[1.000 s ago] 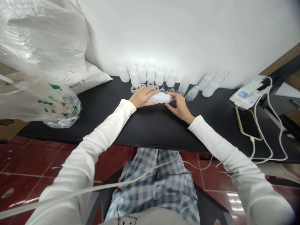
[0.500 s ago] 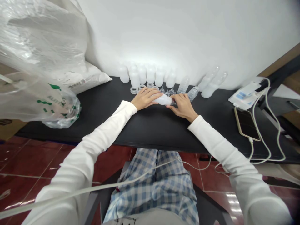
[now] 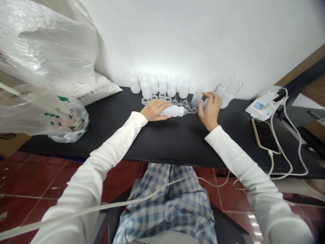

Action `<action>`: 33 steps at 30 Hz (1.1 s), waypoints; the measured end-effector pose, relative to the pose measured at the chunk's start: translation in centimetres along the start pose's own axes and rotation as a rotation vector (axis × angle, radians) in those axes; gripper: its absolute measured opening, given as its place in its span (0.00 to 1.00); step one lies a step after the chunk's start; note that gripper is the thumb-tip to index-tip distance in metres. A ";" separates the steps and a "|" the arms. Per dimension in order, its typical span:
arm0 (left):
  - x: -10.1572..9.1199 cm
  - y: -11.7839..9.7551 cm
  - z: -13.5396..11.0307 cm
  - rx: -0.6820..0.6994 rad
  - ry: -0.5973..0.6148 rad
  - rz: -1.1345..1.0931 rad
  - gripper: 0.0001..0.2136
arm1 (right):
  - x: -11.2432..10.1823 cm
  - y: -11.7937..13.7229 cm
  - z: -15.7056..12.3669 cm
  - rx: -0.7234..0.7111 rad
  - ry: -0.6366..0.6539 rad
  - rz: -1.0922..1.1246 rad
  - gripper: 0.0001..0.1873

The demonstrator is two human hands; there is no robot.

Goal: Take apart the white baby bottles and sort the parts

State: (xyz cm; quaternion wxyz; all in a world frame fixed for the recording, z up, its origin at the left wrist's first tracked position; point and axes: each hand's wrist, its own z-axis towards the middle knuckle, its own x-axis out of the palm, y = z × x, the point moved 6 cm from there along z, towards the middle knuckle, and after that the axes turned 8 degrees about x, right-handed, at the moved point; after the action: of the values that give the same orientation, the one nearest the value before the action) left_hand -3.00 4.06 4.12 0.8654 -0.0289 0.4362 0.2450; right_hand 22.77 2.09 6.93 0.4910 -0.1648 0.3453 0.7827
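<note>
While a black table [image 3: 162,139] goes across the middle of the frame, a big plastic bag [image 3: 58,40] fills the upper left. Right of the middle, the right hand [image 3: 211,110] has its thumb and fingers apart. At the middle, the left hand [image 3: 153,111] has its fingers wrapped on a white bottle [image 3: 172,111], held sideways near small clear tips [image 3: 187,107].

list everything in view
standing bottles: six, white, back row
held bottle: one, white, centre
rings: four, white, before standing bottles
nipples: several, clear, beside rings
caps: several, clear, beside nipples
capped bottles: two, white, back right
box: one, white, right
phone: one, dark, right
cables: several, white, right
bags: several, whitish, left
table: one, black, centre
trousers: one, checked blue, front
sleeves: two, white, front
left hand: one, on held bottle
right hand: one, beside caps
</note>
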 end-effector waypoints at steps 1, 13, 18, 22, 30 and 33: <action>0.0 0.0 0.0 0.003 -0.004 0.003 0.27 | -0.1 -0.7 0.3 0.041 -0.034 -0.018 0.25; -0.4 0.3 0.1 -0.015 -0.029 0.029 0.27 | 0.7 -4.9 1.0 0.232 -0.050 -0.012 0.26; -0.5 0.4 0.0 -0.030 -0.033 0.054 0.26 | -0.6 -3.1 0.7 0.161 -0.135 0.141 0.29; -0.7 0.7 -0.2 -0.053 -0.045 0.079 0.26 | -0.1 -1.2 0.0 0.093 -0.057 0.256 0.29; -0.7 1.5 -0.6 -0.100 -0.062 0.082 0.26 | 3.0 0.4 -1.1 0.032 0.254 0.500 0.32; -0.6 1.2 -0.5 -0.070 -0.049 0.055 0.27 | 3.6 0.8 -1.4 0.011 0.346 0.601 0.32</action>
State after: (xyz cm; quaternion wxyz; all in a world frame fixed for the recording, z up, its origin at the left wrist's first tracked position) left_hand -4.20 4.76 4.46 0.8672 -0.0412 0.4067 0.2843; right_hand 20.26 3.21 4.10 0.1736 -0.1834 0.4608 0.8508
